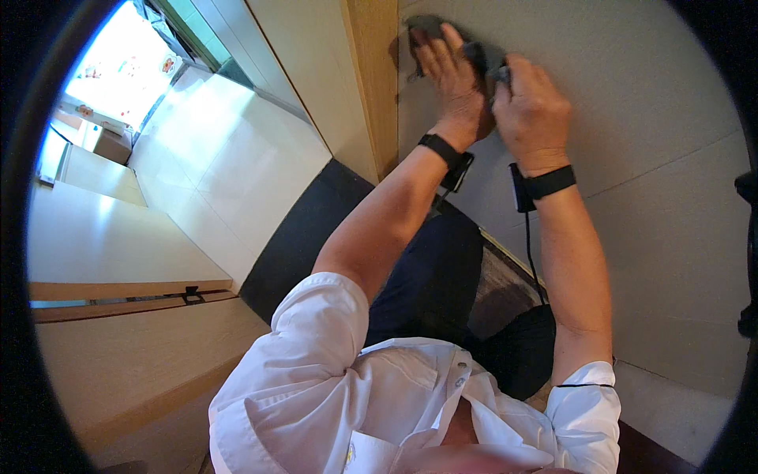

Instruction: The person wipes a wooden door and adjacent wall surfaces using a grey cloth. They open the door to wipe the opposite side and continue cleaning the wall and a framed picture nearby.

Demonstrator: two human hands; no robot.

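A dark grey cloth (pixel 487 56) lies bunched against the pale tiled wall (pixel 628 112), beside the wooden door frame (pixel 374 77). My left hand (pixel 455 83) presses the cloth to the wall with its fingers stretched over it. Close on its right, my right hand (pixel 533 109) grips a bunched end of the same cloth. The cloth's part beneath my left palm is hidden. Each wrist wears a black strap with a small black device; a cable (pixel 529 249) runs down from the right one.
At the left, a doorway opens over a dark threshold strip (pixel 308 219) onto glossy light floor tiles (pixel 219 142). A pale wooden door edge (pixel 136 290) with a black metal latch part (pixel 192 295) stands at lower left. A cardboard box (pixel 113 146) sits farther back.
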